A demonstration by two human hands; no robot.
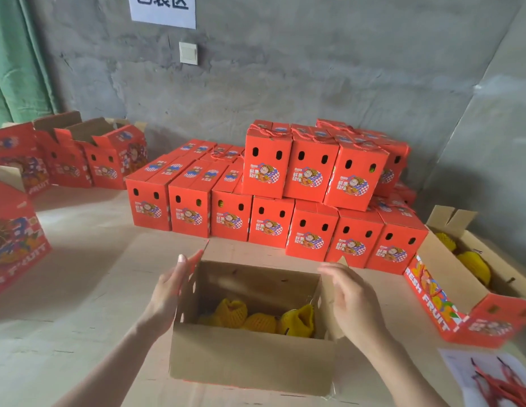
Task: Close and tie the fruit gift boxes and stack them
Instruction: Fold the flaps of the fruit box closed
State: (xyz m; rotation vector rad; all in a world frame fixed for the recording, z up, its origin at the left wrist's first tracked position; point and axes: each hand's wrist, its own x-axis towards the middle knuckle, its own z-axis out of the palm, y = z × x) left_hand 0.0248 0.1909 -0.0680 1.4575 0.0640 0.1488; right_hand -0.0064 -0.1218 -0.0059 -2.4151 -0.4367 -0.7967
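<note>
An open fruit gift box [250,356] stands in front of me, brown inside and red outside. Fruit in yellow foam nets [256,318] lies at its bottom. My left hand [170,286] rests with straight fingers against the box's upright left flap [194,265]. My right hand [350,301] is held flat at the upright right flap [329,292]. Behind the box stands a stack of closed red gift boxes [308,201] in two tiers, the upper ones tied with red cord.
An open box with netted fruit [461,277] lies at the right. Red cords [497,383] lie on white paper at the lower right. Several open red boxes [79,157] stand at the back left, another [12,230] at the left edge.
</note>
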